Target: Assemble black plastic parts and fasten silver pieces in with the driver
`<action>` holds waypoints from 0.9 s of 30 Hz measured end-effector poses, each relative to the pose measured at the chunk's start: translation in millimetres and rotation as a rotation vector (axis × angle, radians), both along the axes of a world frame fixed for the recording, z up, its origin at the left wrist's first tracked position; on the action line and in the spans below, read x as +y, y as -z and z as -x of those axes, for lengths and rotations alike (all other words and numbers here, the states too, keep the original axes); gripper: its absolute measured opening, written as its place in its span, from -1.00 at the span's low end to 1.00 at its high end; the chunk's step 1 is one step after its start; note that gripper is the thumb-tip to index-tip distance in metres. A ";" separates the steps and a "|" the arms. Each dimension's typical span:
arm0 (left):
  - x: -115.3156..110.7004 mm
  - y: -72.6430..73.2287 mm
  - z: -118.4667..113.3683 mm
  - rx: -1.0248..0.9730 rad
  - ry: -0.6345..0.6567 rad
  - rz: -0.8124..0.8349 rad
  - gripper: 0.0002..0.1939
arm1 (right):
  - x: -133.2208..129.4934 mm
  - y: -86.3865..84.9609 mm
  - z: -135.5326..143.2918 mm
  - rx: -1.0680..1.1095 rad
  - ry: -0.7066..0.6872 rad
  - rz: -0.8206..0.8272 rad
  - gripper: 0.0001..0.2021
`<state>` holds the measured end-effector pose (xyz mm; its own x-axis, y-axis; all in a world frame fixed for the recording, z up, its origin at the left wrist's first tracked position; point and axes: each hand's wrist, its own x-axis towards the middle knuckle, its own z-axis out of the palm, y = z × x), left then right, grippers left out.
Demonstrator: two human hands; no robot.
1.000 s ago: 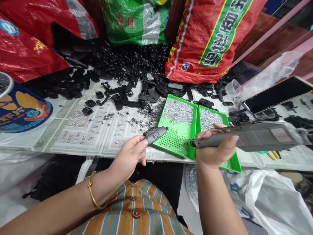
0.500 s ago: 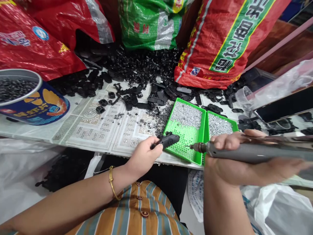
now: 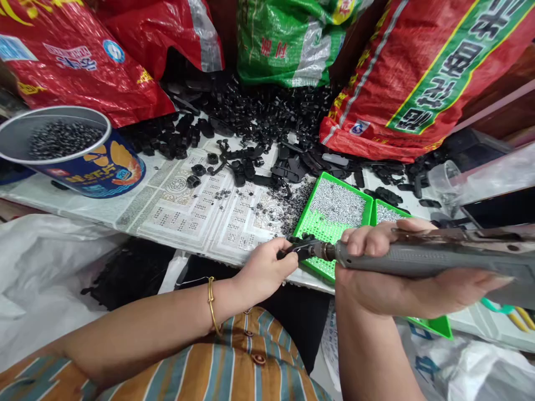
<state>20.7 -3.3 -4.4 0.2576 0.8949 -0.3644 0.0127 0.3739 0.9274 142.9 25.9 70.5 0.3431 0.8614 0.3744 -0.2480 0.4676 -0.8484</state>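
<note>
My left hand (image 3: 267,270) pinches a black plastic part (image 3: 301,250) above the near left corner of a green tray (image 3: 308,225). Wrapped round a grey electric screwdriver (image 3: 418,259) is my right hand (image 3: 388,278). The screwdriver's metal chuck meets the right side of the black part, and its thin bit is hidden there. Small silver screws (image 3: 338,201) cover the far half of the green tray. A second green tray, partly under my right hand and the tool, holds more screws.
A blue tub (image 3: 121,171) of small dark pieces stands at the left. Black parts (image 3: 267,114) are heaped along the back, before red bags (image 3: 371,128) and a green bag (image 3: 284,50). A clear cup (image 3: 443,181) and a dark-screened device are at the right.
The screwdriver in my right hand has moved left, and its tip now meets the black part in my left hand; a gap separated them before. The view has shifted left.
</note>
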 end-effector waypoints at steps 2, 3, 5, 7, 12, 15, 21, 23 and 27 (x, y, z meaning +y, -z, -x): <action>0.6 0.1 -0.4 0.015 -0.004 0.002 -0.87 | -0.1 0.5 -1.0 0.004 0.007 -0.010 -0.52; 0.8 0.0 -0.4 0.024 -0.004 0.002 -0.87 | -0.4 0.7 -1.3 0.006 0.008 -0.013 -0.53; 1.1 -0.7 0.1 0.038 -0.001 -0.001 -0.87 | -1.1 2.0 -2.0 -0.005 -0.009 -0.025 -0.53; 1.3 -1.4 0.7 0.044 0.003 -0.003 -0.87 | -1.7 4.6 -2.7 -0.025 -0.028 -0.062 -0.53; 1.7 -0.1 -0.9 0.042 0.007 -0.003 -0.87 | -4.5 8.9 -2.4 -0.069 -0.074 -0.157 -0.53; 2.8 1.6 -1.2 0.044 0.013 0.010 -0.87 | -8.2 5.1 -2.0 -0.096 -0.108 -0.117 -0.53; 6.7 -13.5 16.3 0.116 0.284 -0.089 -0.87 | -5.5 -7.7 -24.8 -0.085 -0.058 -0.130 -0.55; 8.7 -24.9 21.7 0.158 0.438 -0.277 -0.88 | -2.0 -11.7 -37.1 -0.057 -0.146 -0.082 -0.55; 15.5 -45.0 18.3 0.303 0.603 -0.693 -0.82 | 1.0 -16.5 -49.0 -0.038 -0.351 -0.031 -0.53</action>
<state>2.4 12.2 40.7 0.7257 0.6847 0.0679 0.2986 -0.4023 0.8654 191.9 26.9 87.0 0.0130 0.9125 0.4088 -0.3665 0.3847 -0.8472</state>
